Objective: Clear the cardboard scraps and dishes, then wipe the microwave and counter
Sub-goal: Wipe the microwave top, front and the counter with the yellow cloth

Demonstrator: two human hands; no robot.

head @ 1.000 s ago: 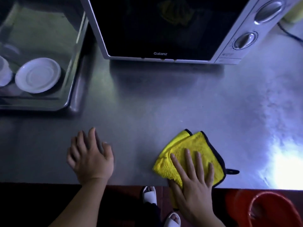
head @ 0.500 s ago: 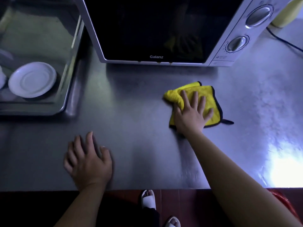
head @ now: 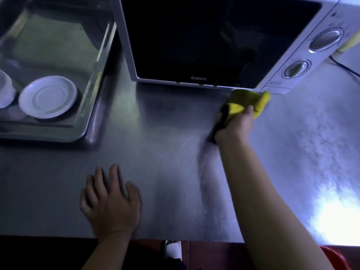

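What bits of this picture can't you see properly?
Head view:
- Fingers of the right hand: hidden in the yellow cloth it grips.
- White cup or bowl: cut off by the left edge.
- Microwave dial markings: too small.
- Red tub: cut off at the bottom corner.

One wide-angle view from the person's head looks steeply down and forward, close over the counter [head: 165, 133]. The counter's near edge runs across the bottom of the frame, with a slipper [head: 173, 250] on the floor below it. The microwave [head: 214, 39] front fills the top, cropped and bowed by the lens; the sink [head: 58, 41] is cut off at upper left. Both arms enter from below, the left hand [head: 111, 201] near, the right hand [head: 236, 125] with its cloth [head: 245, 103] farther up
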